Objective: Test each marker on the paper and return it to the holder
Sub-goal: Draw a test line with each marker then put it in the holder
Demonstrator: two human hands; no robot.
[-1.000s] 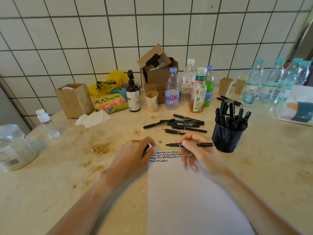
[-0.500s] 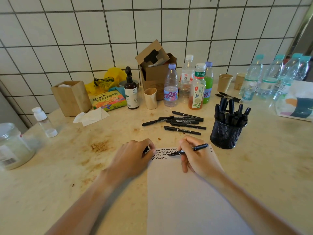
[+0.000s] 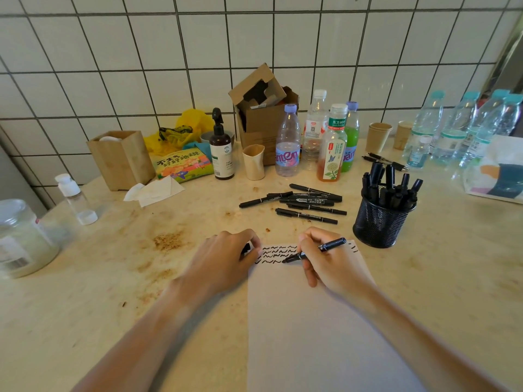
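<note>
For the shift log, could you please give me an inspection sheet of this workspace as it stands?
Surface: beige stone counter, brown stains left of the paper.
Job's things: white paper sheet with wavy black lines at its top; black marker, tip at the paper; black mesh holder full of markers; loose black markers behind.
Clutter: plastic bottles, open cardboard box, paper cups.
Grips: right hand pinches the marker; left hand holds a small black cap.
Cables: nothing seen.
Surroundings: white tiled wall.

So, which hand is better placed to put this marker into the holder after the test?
The right hand: it already holds the marker, and the holder stands on its side. The left hand grips the cap.
</note>
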